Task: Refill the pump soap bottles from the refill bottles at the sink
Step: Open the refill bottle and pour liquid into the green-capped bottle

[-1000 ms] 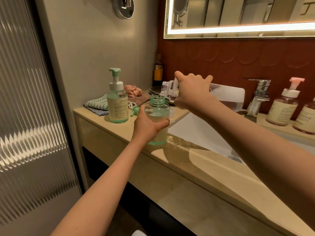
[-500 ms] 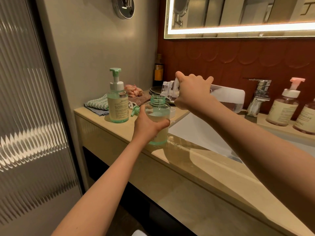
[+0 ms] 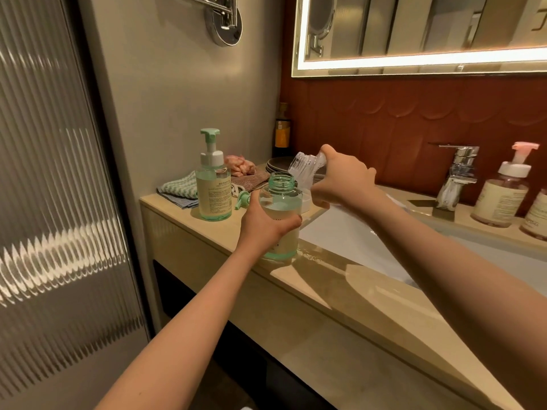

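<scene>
A green-tinted soap bottle (image 3: 281,202) stands on the counter's front edge with its mouth uncovered and pale liquid up to about its shoulder. My left hand (image 3: 263,227) grips its body. My right hand (image 3: 343,182) holds a clear refill bottle (image 3: 302,170) by the neck, just right of and above the green bottle's mouth, spout angled up and left. The refill bottle's body is hidden behind my right hand and arm. A green pump head (image 3: 243,199) lies on the counter behind my left hand.
A second green pump bottle (image 3: 213,187) stands left, with folded cloths (image 3: 180,187) and stacked plates (image 3: 276,165) behind. The white basin (image 3: 355,241) lies right of my hands. A chrome faucet (image 3: 457,176) and pink-pump bottles (image 3: 503,196) stand at the far right.
My right hand has tipped the refill bottle back, lifting its spout off the green bottle's mouth; its body dropped out of sight behind my arm. My left hand stays on the green bottle.
</scene>
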A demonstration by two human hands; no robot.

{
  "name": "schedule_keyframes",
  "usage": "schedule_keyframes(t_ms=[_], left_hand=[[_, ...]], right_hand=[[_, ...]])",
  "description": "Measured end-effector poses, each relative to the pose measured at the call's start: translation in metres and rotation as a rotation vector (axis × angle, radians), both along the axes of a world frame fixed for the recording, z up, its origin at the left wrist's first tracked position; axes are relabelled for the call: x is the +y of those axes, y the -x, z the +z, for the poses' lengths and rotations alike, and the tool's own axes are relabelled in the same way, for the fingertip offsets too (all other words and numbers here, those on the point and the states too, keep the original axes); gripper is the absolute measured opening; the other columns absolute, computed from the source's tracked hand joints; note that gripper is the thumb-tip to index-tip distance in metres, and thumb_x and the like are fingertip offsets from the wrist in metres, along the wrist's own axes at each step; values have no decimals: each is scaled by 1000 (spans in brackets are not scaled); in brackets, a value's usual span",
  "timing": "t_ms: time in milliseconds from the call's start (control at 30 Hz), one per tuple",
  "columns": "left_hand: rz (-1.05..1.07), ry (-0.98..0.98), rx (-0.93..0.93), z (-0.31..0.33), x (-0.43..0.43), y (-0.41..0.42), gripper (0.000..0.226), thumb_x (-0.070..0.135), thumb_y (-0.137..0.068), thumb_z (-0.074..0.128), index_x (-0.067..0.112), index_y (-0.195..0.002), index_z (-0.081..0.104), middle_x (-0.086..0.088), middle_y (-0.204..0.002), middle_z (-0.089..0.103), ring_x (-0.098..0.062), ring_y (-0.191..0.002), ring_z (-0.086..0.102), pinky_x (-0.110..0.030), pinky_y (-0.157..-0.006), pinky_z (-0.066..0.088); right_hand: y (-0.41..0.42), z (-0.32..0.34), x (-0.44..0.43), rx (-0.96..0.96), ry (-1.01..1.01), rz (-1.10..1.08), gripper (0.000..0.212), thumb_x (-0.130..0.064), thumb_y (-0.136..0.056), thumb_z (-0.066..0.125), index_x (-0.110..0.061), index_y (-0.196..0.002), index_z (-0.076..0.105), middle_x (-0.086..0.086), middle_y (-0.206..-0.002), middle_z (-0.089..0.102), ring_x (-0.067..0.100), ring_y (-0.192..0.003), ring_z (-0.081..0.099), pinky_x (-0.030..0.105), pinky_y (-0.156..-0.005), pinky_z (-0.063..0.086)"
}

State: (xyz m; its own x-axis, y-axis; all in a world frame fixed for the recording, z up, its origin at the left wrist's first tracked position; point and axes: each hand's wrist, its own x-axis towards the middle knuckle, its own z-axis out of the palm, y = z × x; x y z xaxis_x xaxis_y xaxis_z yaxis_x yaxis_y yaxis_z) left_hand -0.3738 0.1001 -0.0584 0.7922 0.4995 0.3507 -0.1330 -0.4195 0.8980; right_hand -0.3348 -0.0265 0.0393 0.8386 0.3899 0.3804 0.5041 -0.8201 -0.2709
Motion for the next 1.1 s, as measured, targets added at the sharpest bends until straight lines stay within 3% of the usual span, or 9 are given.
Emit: schedule_keyframes(t_ms=[67, 200, 367, 467, 567, 700, 800, 867, 1100], left_hand=[[-4, 7, 11, 0, 2, -1, 87, 27, -67, 81, 16, -137, 31, -5, -130, 51, -22, -118, 49, -27, -86, 42], [-32, 9, 22, 2, 6, -1, 80, 27, -65, 82, 17, -131, 37, -4, -124, 53, -19, -110, 51, -28, -82, 43], [-34, 12, 33, 5, 10, 0, 80, 26, -63, 84, 17, -129, 39, -1, -121, 54, -16, -107, 52, -28, -84, 44], [-23, 16, 32, 7, 14, 4, 78, 24, -65, 83, 17, -129, 39, 3, -115, 52, -13, -103, 50, -25, -81, 40], [-19, 21, 33, 8, 20, 7, 76, 22, -66, 82, 17, -129, 39, 4, -113, 50, -11, -100, 48, -22, -78, 38], [-30, 29, 38, 9, 25, 10, 76, 22, -65, 83, 18, -128, 40, 3, -113, 51, -12, -100, 49, -17, -69, 38], [-31, 27, 46, 7, 28, 10, 78, 24, -64, 84, 18, -128, 40, 2, -118, 52, -13, -104, 51, -21, -77, 39], [-35, 26, 52, 6, 30, 10, 78, 26, -63, 84, 20, -127, 40, 1, -120, 53, -15, -107, 51, -24, -81, 40], [-23, 12, 62, 8, 36, 14, 75, 27, -64, 84, 24, -124, 39, 4, -117, 48, -12, -106, 46, -23, -81, 37]], right_hand=[[-3, 1, 0, 37, -40, 19, 53, -3, -58, 64, -20, -101, 39, -1, -80, 52, 24, -84, 47, 50, -96, 36], [-11, 4, -1, 126, -197, 76, 57, -7, -54, 72, -15, -104, 47, 2, -90, 57, 24, -86, 51, 35, -75, 47], [-14, 9, 0, 264, -444, 169, 51, -4, -59, 73, -10, -105, 51, 3, -94, 56, 18, -83, 48, 26, -61, 40], [-17, 11, 3, 361, -608, 210, 47, -1, -60, 73, -13, -99, 50, -1, -87, 55, 10, -75, 47, 23, -57, 39], [-21, 10, 9, 417, -687, 236, 49, 0, -59, 73, -15, -98, 49, -2, -86, 55, 12, -78, 49, 23, -59, 42], [-27, 3, 17, 460, -681, 251, 52, -2, -59, 74, -16, -102, 49, 5, -101, 57, 22, -93, 51, 29, -68, 45], [-33, -2, 21, 478, -715, 240, 52, -3, -55, 74, -14, -101, 52, 8, -103, 59, 26, -97, 54, 34, -75, 50], [-37, -5, 22, 497, -763, 252, 53, -1, -56, 74, -13, -102, 52, 8, -100, 59, 26, -96, 55, 32, -71, 49], [-46, -16, 30, 516, -818, 308, 57, 4, -58, 73, -17, -104, 47, 3, -104, 57, 24, -102, 53, 34, -83, 48]])
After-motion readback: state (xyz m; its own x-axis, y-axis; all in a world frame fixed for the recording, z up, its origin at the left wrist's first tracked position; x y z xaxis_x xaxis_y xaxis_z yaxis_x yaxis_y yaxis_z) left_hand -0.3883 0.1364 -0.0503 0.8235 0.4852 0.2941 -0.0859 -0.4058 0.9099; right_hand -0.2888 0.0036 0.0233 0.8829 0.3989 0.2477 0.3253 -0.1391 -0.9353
